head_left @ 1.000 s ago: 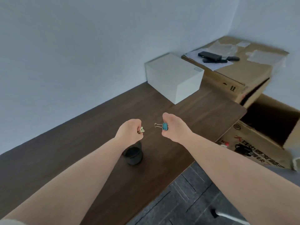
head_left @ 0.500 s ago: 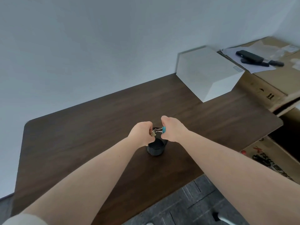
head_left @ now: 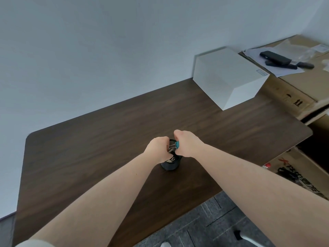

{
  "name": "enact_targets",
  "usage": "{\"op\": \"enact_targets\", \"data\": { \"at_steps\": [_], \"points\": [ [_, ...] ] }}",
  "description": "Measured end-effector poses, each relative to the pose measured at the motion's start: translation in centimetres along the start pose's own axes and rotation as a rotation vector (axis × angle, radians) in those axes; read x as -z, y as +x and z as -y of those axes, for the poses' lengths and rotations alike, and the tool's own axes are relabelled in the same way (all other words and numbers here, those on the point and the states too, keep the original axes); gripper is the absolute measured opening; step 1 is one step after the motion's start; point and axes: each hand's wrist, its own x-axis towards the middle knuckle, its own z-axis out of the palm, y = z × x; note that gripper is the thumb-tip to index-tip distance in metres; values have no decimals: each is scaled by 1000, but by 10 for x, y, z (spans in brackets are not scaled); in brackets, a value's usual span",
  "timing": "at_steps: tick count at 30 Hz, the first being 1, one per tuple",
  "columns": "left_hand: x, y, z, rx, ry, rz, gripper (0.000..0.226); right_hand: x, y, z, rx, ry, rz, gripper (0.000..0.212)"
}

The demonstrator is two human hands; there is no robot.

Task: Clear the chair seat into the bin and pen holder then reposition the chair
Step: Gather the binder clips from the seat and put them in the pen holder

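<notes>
A black pen holder (head_left: 170, 165) stands on the dark wooden desk (head_left: 106, 139), near its front edge. Both my hands meet right over its mouth. My right hand (head_left: 187, 145) pinches a blue binder clip (head_left: 177, 144) above the rim, its wire handles pointing left. My left hand (head_left: 158, 150) is curled around a small metal binder clip (head_left: 170, 149) at the opening. Another metal clip (head_left: 172, 159) shows just inside the holder. The chair seat and the bin are out of sight.
A white box (head_left: 229, 77) sits at the desk's far right corner. Cardboard boxes (head_left: 302, 90) stand to the right, with papers and black devices (head_left: 275, 57) on top. Grey carpet (head_left: 204, 229) lies below the desk edge, with a pale leg and black caster (head_left: 243, 236) at bottom right.
Both hands have come together and lowered onto the pen holder's mouth. The view has swung left, so the desk's left corner now shows.
</notes>
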Motion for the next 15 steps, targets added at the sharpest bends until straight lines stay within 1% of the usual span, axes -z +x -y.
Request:
{"op": "enact_targets", "data": {
  "at_steps": [3, 7, 9, 15],
  "points": [
    [0, 1, 4, 1, -20, -25, 22, -4, 2, 2, 7, 0, 2, 31],
    [-1, 0, 8, 1, -77, -9, 46, -7, 4, 7, -3, 27, 5, 28],
    [-1, -1, 10, -8, -96, 2, 54, -9, 5, 10, 0, 40, 22, 26],
    [2, -3, 13, 5, -103, 23, 59, -13, 7, 9, 11, 85, 18, 33]
  ]
}}
